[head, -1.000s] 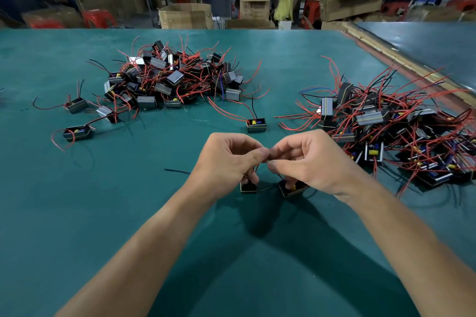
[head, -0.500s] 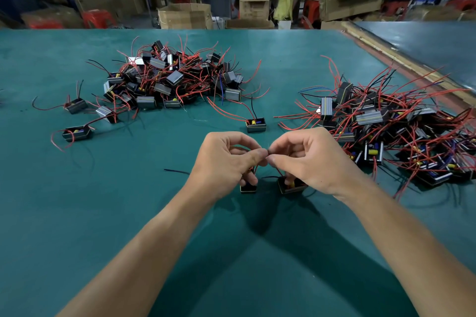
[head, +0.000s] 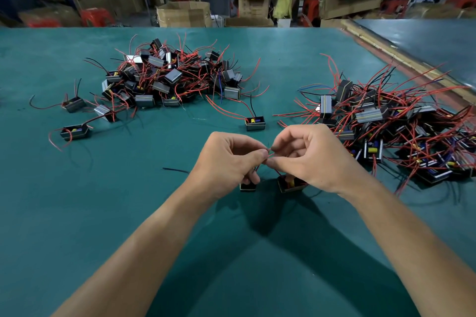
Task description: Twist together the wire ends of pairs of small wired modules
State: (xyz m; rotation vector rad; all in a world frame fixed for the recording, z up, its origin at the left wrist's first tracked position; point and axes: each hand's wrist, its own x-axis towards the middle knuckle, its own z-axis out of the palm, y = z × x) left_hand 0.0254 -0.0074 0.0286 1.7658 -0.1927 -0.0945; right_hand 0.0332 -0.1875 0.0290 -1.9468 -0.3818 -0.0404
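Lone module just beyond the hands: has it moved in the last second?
No. The lone module sits in the same spot on the green table, equally far from the left pile.

table (head: 77, 213): green top | far-left: big module pile (head: 167, 77), stray modules (head: 76, 132) toward left edge | right edge: second pile (head: 386, 131) | centre: lone module (head: 255, 123), loose black wire (head: 175, 169) | near-centre: two modules (head: 292, 185), seemingly resting on it, partly hidden, wire ends (head: 269, 154) raised

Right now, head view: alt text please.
The left hand and right hand pinch red wire ends together over two small black modules. Beyond them on the green table lie a left pile and a right pile of wired modules.
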